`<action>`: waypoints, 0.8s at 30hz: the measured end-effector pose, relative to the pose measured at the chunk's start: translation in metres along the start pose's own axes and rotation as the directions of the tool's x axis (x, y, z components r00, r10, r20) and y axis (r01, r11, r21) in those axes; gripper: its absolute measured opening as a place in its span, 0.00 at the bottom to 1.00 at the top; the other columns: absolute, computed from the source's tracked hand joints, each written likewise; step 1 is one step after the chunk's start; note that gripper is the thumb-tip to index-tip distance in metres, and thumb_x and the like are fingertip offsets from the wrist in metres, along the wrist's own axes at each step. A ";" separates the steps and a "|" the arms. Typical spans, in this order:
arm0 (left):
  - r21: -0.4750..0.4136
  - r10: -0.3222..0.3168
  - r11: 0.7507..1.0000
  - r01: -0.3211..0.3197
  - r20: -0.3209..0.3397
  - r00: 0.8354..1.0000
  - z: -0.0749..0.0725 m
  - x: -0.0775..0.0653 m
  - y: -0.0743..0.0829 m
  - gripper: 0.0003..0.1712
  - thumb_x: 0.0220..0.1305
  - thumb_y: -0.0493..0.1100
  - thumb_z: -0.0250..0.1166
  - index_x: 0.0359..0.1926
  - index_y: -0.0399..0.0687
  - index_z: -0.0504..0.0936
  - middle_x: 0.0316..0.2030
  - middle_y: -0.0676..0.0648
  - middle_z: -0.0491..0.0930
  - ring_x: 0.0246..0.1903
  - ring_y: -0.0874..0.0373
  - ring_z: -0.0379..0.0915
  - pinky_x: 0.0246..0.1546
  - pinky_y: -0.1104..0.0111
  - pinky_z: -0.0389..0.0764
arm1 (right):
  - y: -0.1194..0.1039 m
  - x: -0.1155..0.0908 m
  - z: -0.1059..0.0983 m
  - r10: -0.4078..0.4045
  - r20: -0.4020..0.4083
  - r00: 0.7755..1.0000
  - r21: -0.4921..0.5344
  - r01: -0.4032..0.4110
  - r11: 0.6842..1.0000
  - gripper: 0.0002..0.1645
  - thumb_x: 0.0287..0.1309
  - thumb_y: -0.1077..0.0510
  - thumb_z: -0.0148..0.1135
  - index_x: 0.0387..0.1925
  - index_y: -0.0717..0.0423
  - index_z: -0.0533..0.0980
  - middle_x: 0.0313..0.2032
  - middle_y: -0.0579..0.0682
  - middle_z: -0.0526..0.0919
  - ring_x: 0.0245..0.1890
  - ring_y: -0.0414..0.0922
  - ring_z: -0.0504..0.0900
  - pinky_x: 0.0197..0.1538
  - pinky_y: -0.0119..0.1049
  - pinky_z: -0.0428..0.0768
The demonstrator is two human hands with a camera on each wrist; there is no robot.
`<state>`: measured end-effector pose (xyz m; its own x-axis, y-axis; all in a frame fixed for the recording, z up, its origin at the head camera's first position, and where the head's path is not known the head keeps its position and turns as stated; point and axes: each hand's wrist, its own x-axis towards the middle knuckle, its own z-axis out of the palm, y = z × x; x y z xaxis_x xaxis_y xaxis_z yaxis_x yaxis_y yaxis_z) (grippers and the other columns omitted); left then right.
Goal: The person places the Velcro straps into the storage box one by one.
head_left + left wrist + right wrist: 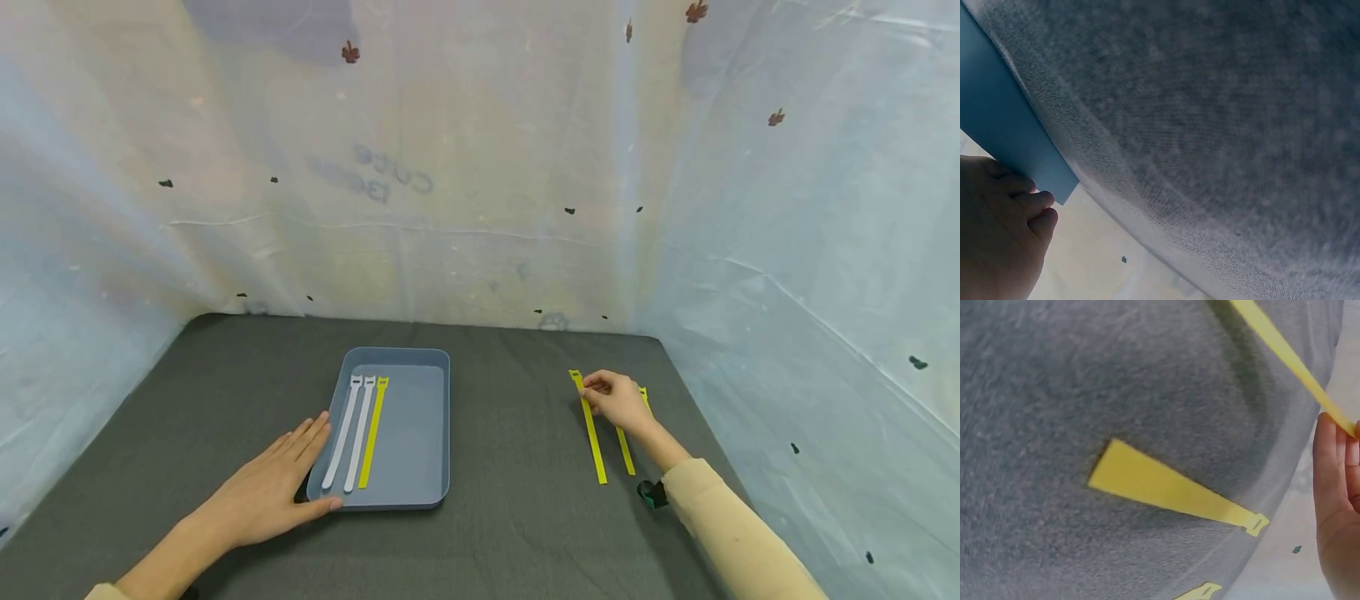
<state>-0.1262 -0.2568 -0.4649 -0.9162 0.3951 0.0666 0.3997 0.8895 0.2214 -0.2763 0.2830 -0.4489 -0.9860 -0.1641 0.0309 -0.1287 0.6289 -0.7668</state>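
My right hand pinches a yellow cable tie near its slotted head, on the right of the head view. In the right wrist view, this tie slants up from the fingertips, its shadow on the cloth below. A second yellow cable tie lies flat, and the slotted head of another shows at the bottom edge. My left hand rests with extended fingers along the left side of a blue-grey tray, thumb at its near edge. Inside the tray, two white cable ties lie beside a yellow one.
Dark grey cloth covers the table. Translucent plastic sheeting with small dark marks hangs behind it and along both sides. A dark green and black object shows by the right sleeve.
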 end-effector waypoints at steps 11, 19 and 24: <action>0.007 -0.007 1.000 0.007 0.003 1.000 -0.001 0.000 0.001 0.64 0.64 0.81 0.56 0.81 0.36 0.56 0.81 0.39 0.51 0.79 0.38 0.50 0.74 0.44 0.61 | -0.018 -0.001 -0.003 0.000 -0.020 1.000 0.090 0.002 0.996 0.14 0.74 0.60 0.62 0.53 0.66 0.79 0.44 0.61 0.86 0.35 0.51 0.86 0.46 0.55 0.88; 0.014 0.002 1.000 -0.001 -0.008 1.000 0.001 0.001 -0.001 0.64 0.64 0.81 0.56 0.81 0.36 0.56 0.81 0.39 0.51 0.79 0.38 0.51 0.74 0.44 0.61 | -0.036 -0.001 0.000 0.003 -0.021 1.000 0.192 0.001 0.981 0.16 0.73 0.58 0.64 0.55 0.65 0.78 0.47 0.60 0.85 0.39 0.43 0.86 0.47 0.53 0.89; 0.015 0.004 1.000 -0.004 -0.014 1.000 0.002 0.000 -0.001 0.64 0.63 0.81 0.57 0.81 0.36 0.56 0.81 0.39 0.51 0.79 0.39 0.51 0.73 0.43 0.62 | -0.048 0.001 0.005 0.014 -0.026 1.000 0.278 -0.006 0.961 0.19 0.73 0.55 0.64 0.58 0.64 0.78 0.49 0.59 0.84 0.42 0.43 0.85 0.46 0.47 0.89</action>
<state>-0.1266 -0.2571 -0.4675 -0.9148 0.3957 0.0811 0.4038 0.8912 0.2067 -0.2703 0.2491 -0.4150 -0.9901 -0.1352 0.0372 -0.0882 0.3941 -0.9148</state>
